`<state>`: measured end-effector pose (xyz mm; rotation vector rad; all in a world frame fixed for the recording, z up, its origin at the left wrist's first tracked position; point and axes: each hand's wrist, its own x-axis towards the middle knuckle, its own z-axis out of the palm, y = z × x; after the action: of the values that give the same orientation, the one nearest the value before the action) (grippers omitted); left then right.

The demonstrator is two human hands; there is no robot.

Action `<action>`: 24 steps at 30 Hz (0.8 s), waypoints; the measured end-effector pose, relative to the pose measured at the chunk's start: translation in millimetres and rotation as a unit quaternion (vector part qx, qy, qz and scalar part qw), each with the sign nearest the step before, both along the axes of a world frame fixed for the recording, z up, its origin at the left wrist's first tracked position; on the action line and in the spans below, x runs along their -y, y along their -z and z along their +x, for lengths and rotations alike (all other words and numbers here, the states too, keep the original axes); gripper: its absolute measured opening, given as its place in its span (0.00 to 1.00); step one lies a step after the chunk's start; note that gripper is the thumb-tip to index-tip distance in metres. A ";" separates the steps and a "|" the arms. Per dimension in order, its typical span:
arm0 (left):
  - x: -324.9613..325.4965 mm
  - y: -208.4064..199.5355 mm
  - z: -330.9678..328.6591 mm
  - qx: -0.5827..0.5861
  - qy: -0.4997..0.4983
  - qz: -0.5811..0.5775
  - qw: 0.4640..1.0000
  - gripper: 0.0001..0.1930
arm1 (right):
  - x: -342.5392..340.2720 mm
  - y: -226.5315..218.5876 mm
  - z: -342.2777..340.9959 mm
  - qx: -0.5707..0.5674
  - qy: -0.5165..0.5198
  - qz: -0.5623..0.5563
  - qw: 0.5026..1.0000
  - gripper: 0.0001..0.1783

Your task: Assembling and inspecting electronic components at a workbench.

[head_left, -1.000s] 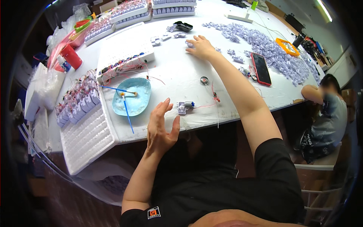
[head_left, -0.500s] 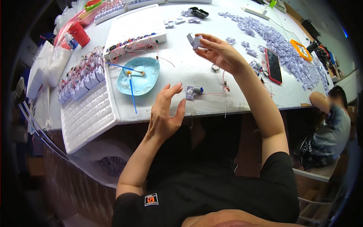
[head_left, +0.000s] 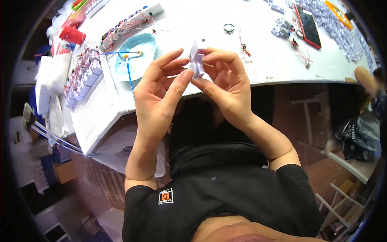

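A small pale lilac plastic part (head_left: 196, 64) is held up between my two hands, over the front edge of the white table. My left hand (head_left: 159, 86) pinches its lower side with thumb and fingertips. On the other side, my right hand (head_left: 227, 82) grips it between thumb and bent fingers. A bit of it with a squared end sticks up above the fingertips. Behind my right hand lie thin red wires with a small circuit board (head_left: 245, 49). The small motor seen earlier in front of me is hidden or in the hands; I cannot tell which.
To the left are a light-blue dish (head_left: 139, 44) with two blue-handled brushes, a white foam tray (head_left: 98, 113) with wired grey units, and a red cup (head_left: 73, 35). To the right, a red-edged phone (head_left: 308, 28) lies beside many pale plastic parts (head_left: 354, 42). Another person sits at far right.
My right hand has come down and inward with the plastic part. My left hand has risen to meet it and now grips it too. The view has tipped closer to my body.
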<state>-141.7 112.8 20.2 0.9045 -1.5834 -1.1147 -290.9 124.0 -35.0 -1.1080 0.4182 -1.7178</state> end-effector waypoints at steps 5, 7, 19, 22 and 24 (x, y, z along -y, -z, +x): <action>-3.4 0.2 11.6 0.010 0.057 0.071 0.996 0.20 | -1.9 15.7 6.1 -0.078 0.158 -0.069 0.982 0.33; -5.7 -2.0 7.9 -0.025 0.062 0.095 0.993 0.20 | -4.5 20.2 3.7 -0.133 0.202 -0.102 0.965 0.33; -4.7 12.4 12.4 0.141 0.125 -0.043 0.981 0.29 | -29.2 47.5 3.1 -0.169 0.245 -0.044 0.954 0.30; -3.6 27.3 10.0 0.185 0.075 -0.132 0.971 0.29 | -36.3 44.9 2.9 -0.171 0.228 0.024 0.958 0.29; -1.8 28.3 7.5 0.202 0.076 -0.150 0.965 0.28 | -35.2 46.7 2.1 -0.185 0.252 0.006 0.950 0.28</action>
<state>-134.2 114.5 -8.1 0.8507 -2.1208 -0.7891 -288.8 159.2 -81.7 -1.4037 1.0176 -1.9318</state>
